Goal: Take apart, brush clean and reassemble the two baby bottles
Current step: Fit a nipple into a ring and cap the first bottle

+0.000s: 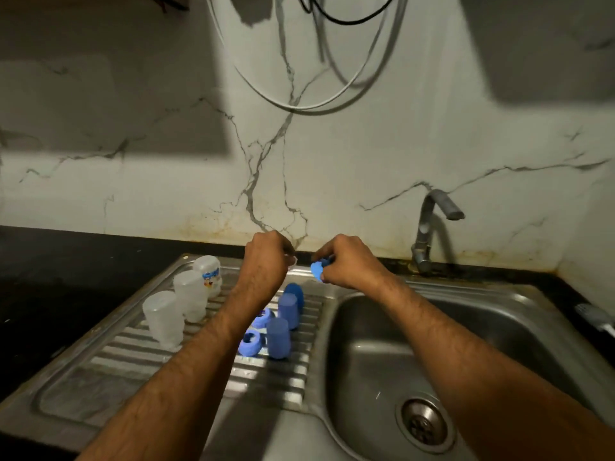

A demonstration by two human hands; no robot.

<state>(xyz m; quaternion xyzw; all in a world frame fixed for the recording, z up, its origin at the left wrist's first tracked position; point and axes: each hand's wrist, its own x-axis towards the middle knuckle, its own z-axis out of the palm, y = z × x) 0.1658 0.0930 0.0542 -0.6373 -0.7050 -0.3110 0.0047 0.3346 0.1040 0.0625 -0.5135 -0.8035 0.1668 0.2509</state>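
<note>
The right hand (346, 261) pinched a blue plastic screw collar (318, 269); the left hand (266, 257) pinched a small clear teat (293, 260). Both were held above the ribbed steel drainboard (133, 354). A slack pinch risked dropping the slippery teat.

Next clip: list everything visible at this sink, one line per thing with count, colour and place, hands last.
Bottle bodies: three, frosted white, standing in a row on the left of the drainboard; the farthest bears a printed label.
Caps: three, blue, standing in a row mid-drainboard.
Collar rings: two, blue, lying on the drainboard beside the caps.
Drainboard: one, ribbed steel, left of the basin.
Sink basin: one, steel, on the right, with a drain at the near end.
Tap: one, grey metal, behind the basin.
Brush: one, pale, on the counter at the right edge, partly cut off.
Cables: several, white and black, hanging on the wall.
Left hand: pinches a small clear piece.
Right hand: grips a blue ring.
</note>
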